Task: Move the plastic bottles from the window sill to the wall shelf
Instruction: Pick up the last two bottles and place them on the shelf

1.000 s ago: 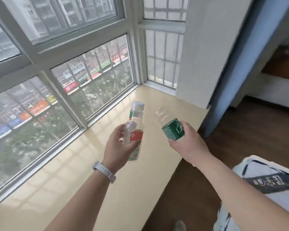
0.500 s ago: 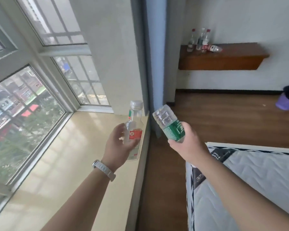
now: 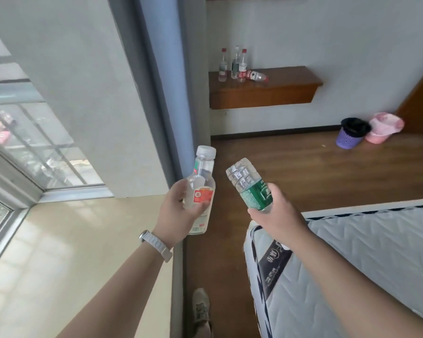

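My left hand (image 3: 175, 213) grips a clear bottle with a white cap and red label (image 3: 202, 184), held upright over the edge of the cream window sill (image 3: 59, 252). In my right hand (image 3: 274, 213) is a clear bottle with a green label (image 3: 250, 189), its base pointing up and to the left. Across the room a brown wall shelf (image 3: 279, 91) carries three upright bottles (image 3: 235, 64) and one lying on its side (image 3: 257, 76) at its left end.
A white quilted mattress (image 3: 352, 259) fills the lower right. A purple basket (image 3: 351, 134) and a pink basin (image 3: 383, 128) stand on the wooden floor by the far wall. A blue curtain (image 3: 161, 93) hangs between sill and room. My shoe (image 3: 200, 306) is below.
The view has swung right from the window toward the room; the wall shelf, basket and basin are now in sight. Both hands still hold their bottles in the same pose.
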Available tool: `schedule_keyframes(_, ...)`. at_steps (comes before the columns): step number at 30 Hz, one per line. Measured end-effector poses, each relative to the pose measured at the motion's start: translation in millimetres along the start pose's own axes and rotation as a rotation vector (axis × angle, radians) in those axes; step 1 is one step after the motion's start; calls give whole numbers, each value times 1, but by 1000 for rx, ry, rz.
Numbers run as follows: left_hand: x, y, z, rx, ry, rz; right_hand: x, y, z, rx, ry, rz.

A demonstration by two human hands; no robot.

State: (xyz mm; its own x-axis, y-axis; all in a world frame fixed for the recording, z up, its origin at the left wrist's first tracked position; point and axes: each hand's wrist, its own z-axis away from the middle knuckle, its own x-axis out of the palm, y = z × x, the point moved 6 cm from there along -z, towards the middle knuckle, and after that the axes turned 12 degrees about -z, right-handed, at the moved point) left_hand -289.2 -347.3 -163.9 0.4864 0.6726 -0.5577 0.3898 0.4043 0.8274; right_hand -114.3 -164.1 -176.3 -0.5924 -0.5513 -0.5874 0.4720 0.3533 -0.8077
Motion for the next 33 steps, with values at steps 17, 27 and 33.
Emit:
schedule_keyframes(17, -1, -55, -245, 15, -147, 121, 53, -54, -208, 137, 39, 128)
schedule_keyframes(27, 33, -41, -333, 36, -218, 107, 49, -39, -291, 176, 65, 89)
schedule_keyframes(33, 67, -37, -394, -6, -215, 66, 41, -17, -368, 170, 51, 13)
